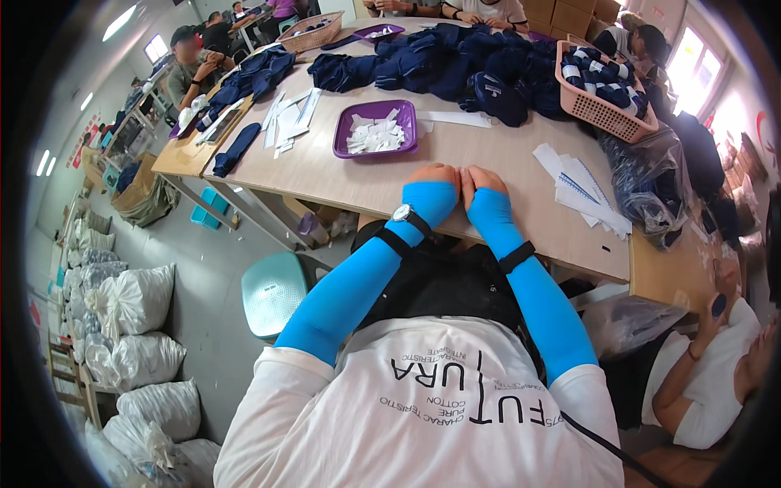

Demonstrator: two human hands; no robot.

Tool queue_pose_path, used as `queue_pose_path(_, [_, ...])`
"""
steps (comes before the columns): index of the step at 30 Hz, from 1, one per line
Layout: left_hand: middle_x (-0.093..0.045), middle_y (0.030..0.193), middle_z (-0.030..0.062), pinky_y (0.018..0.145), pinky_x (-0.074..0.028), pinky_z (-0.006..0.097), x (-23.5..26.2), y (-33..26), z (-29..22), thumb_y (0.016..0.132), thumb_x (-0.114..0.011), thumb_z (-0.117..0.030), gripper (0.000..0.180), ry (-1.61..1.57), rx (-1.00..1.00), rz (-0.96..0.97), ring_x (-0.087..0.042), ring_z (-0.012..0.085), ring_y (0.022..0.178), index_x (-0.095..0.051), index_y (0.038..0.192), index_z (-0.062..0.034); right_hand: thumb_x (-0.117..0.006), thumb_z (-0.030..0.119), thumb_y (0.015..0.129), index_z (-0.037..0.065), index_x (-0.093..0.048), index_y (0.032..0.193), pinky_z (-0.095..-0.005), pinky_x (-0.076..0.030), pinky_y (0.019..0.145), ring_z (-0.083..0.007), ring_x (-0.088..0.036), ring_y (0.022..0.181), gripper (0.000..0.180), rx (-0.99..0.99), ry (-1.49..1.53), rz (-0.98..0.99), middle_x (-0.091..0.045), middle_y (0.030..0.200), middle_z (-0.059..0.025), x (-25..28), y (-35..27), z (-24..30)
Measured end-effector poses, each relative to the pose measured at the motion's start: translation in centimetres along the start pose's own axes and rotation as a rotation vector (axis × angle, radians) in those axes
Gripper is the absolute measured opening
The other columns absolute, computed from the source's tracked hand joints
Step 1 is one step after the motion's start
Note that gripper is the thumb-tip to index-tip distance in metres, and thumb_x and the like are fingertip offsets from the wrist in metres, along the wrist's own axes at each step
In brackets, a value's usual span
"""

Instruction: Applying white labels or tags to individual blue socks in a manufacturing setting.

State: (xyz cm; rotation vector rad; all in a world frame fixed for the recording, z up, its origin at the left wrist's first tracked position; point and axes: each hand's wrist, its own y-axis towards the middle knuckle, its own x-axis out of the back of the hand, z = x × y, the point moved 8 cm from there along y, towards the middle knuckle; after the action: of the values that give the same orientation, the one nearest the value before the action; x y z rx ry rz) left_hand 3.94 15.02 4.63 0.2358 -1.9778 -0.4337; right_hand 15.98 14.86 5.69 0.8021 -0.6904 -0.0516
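My left hand (432, 173) and my right hand (484, 180) rest side by side on the near edge of the light wooden table (325, 175), their knuckles touching. Both are closed with the fingers curled under, and nothing shows in or sticks out of either. Just beyond them stands a purple basket (338, 145) heaped with small white paper pieces (377, 132). White paper strips (576, 187) lie to the right of my right hand. A long white strip (455, 119) lies behind the purple basket.
Dark blue knitted goods (423, 65) pile across the far table. A pink basket (602, 114) of banded bundles stands at the right, above a clear plastic bag (651, 183). A folded dark blue piece (237, 150) lies left. A teal stool (273, 294) and white sacks (140, 309) stand left. Co-workers sit around.
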Motion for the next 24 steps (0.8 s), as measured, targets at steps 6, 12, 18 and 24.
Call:
queue_pose_path(6, [-0.069,0.094,0.0223,0.073,-0.053,0.051,0.0,0.5,-0.1,0.098,-0.054,-0.022,0.028,0.043,-0.04,0.052,-0.066,0.0433,0.083,-0.069,0.087,-0.0016,-0.057,0.024,0.1,0.004,-0.061,0.081,-0.054,-0.049,0.068,-0.0442,-0.062,0.076,0.028,-0.013,-0.075,-0.02,-0.066,0.078,-0.022,-0.8,0.1,-1.1])
queue_pose_path(12, [-0.06,0.109,0.0202,0.08,-0.051,0.044,2.2,-4.8,-3.9,0.082,-0.063,-0.008,0.036,0.031,-0.38,-0.252,-0.06,0.0384,0.096,-0.057,0.114,0.0065,-0.058,0.025,0.099,0.008,-0.061,0.081,-0.0534,-0.049,0.062,-0.0428,-0.065,0.071,0.025,-0.057,-0.17,-0.025,-0.066,0.074,-0.0199,-1.0,-1.0,-1.6])
queue_pose_path(18, [-0.05,0.127,0.0296,0.097,-0.046,0.053,2.4,-5.2,-4.6,0.072,-0.069,-0.01,0.068,-0.032,-0.417,-0.151,-0.052,0.0491,0.114,-0.045,0.133,0.0102,-0.056,0.03,0.101,0.009,-0.061,0.083,-0.0514,-0.05,0.056,-0.0398,-0.066,0.064,0.028,-0.147,-0.238,-0.011,-0.067,0.068,-0.0176,-0.7,-0.2,-1.3])
queue_pose_path(24, [-0.056,0.12,0.0226,0.088,-0.049,0.051,0.9,-3.3,-2.4,0.075,-0.07,-0.01,0.056,-0.018,-0.343,0.024,-0.057,0.0447,0.108,-0.05,0.126,0.0025,-0.052,0.036,0.104,0.008,-0.063,0.088,-0.0512,-0.051,0.057,-0.0405,-0.066,0.064,0.033,-0.186,-0.222,-0.039,-0.068,0.069,-0.0185,-0.4,-0.3,-1.7])
